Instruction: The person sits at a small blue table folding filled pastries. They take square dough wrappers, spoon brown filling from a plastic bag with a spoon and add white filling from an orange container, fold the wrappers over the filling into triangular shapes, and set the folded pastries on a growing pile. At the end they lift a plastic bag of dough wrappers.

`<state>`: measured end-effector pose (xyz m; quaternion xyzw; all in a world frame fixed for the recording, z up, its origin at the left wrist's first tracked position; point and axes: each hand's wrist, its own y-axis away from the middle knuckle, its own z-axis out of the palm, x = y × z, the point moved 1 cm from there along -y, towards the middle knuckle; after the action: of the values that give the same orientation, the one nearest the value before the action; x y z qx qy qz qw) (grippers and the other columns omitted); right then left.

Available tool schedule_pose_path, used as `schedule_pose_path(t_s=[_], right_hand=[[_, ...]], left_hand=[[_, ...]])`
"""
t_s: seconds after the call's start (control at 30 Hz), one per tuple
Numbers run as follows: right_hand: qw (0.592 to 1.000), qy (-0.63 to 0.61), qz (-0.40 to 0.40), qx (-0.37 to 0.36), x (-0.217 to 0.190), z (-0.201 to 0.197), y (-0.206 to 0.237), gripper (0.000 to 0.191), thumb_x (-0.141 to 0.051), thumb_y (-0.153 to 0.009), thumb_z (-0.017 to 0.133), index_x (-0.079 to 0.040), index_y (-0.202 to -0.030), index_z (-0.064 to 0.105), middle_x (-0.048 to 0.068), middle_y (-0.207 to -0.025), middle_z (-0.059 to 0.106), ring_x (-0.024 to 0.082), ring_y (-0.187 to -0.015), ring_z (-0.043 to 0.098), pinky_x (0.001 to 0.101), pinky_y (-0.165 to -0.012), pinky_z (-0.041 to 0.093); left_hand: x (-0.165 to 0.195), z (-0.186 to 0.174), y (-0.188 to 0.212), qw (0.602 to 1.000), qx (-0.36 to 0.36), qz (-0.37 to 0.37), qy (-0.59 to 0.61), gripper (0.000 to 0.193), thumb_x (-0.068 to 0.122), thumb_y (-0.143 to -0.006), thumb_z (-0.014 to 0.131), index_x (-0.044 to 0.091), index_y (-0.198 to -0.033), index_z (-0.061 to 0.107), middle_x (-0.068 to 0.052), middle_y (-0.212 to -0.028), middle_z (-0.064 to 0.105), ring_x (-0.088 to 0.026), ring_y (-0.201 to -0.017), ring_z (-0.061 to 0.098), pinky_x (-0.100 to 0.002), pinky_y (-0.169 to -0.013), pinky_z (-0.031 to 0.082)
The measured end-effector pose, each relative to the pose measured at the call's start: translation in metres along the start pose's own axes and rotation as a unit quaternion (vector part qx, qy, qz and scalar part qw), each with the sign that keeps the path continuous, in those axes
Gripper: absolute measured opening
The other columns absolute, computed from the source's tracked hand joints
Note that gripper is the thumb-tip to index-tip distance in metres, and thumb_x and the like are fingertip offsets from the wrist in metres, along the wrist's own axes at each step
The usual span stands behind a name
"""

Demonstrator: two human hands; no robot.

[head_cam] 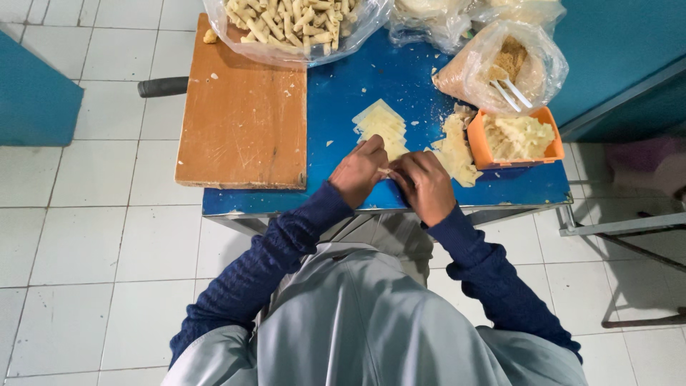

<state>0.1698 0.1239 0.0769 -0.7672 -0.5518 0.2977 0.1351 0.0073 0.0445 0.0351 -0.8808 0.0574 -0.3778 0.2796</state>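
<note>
My left hand (pixel 359 171) and my right hand (pixel 426 184) meet at the near edge of a small blue table (pixel 343 93), fingertips pinched together on a small pale wrapper roll (pixel 386 171). Just beyond my fingers lies a fanned row of thin pale square wrappers (pixel 381 125). More wrappers are piled (pixel 454 150) beside my right hand, against an orange tub of shredded filling (pixel 516 137).
A wooden cutting board (pixel 241 114) covers the table's left part, with a dark handle (pixel 163 86) sticking out behind it. At the back sit a clear bag of finished rolls (pixel 289 25) and a bag of brown crumbs (pixel 509 68) with white spoons. White tiled floor surrounds; a metal frame (pixel 622 229) stands right.
</note>
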Motion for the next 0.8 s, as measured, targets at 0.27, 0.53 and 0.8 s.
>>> schedule_pose_path(t_s=[0.27,0.53,0.8], right_hand=[[0.999,-0.04,-0.02,-0.006,0.009,0.0,-0.003,0.012,-0.009,-0.088,0.079,-0.004,-0.097,0.072,0.008,-0.094,0.07,0.03,-0.09,0.064,0.0408,-0.077,0.052],[1.0,0.009,-0.023,0.017,0.017,0.011,-0.002,0.012,-0.004,-0.089,0.076,-0.003,-0.1,0.073,0.012,-0.097,0.062,0.033,-0.095,0.06,0.0444,-0.08,0.051],[0.99,0.131,-0.045,0.004,0.004,0.008,0.019,0.042,0.002,-0.084,0.061,-0.003,-0.125,0.067,0.01,-0.122,0.063,0.032,-0.113,0.058,0.0432,-0.093,0.051]], left_hand=[[-0.004,-0.005,-0.009,0.998,-0.025,-0.04,0.035,0.013,-0.001,-0.081,0.071,0.003,-0.087,0.06,-0.012,-0.097,0.058,-0.035,-0.091,0.064,-0.045,-0.074,0.051],[-0.002,-0.008,-0.013,1.0,0.01,0.013,0.004,0.007,0.0,-0.084,0.065,0.003,-0.085,0.059,-0.013,-0.097,0.057,-0.037,-0.097,0.061,-0.046,-0.079,0.051],[0.011,-0.005,0.003,0.996,0.059,-0.03,-0.058,0.012,-0.002,-0.091,0.057,0.001,-0.102,0.059,-0.015,-0.107,0.056,-0.038,-0.101,0.063,-0.045,-0.08,0.053]])
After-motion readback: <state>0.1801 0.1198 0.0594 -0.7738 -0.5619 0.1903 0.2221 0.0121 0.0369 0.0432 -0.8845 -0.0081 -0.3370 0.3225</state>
